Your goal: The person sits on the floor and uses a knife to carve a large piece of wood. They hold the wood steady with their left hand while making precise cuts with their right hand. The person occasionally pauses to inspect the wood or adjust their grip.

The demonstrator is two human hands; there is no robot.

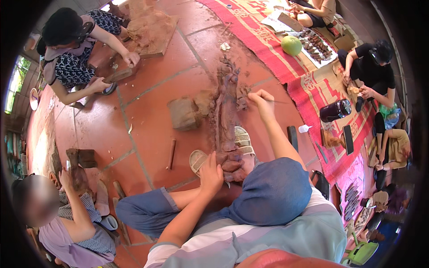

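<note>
A long, dark reddish-brown carving (227, 107) with figured relief stands in front of me, its near end between my feet. My left hand (211, 175) holds the near end, fingers laid along its left side. To the right of the far half, my right hand (261, 99) is closed in a pinch on a thin, stick-like tool (280, 102), its exact kind too small to tell. Against the carving's left side sits a brownish block (183, 114). My sandal (243, 139) shows just right of the carving.
A brown rod (171, 154) lies on the tiled floor at left. On the right are a dark sharpening-stone-like bar (292, 137), a small white bottle (304, 128), a dark flask (335, 110) and a red patterned mat (308, 89). Several people work around me, one (71, 49) at far left.
</note>
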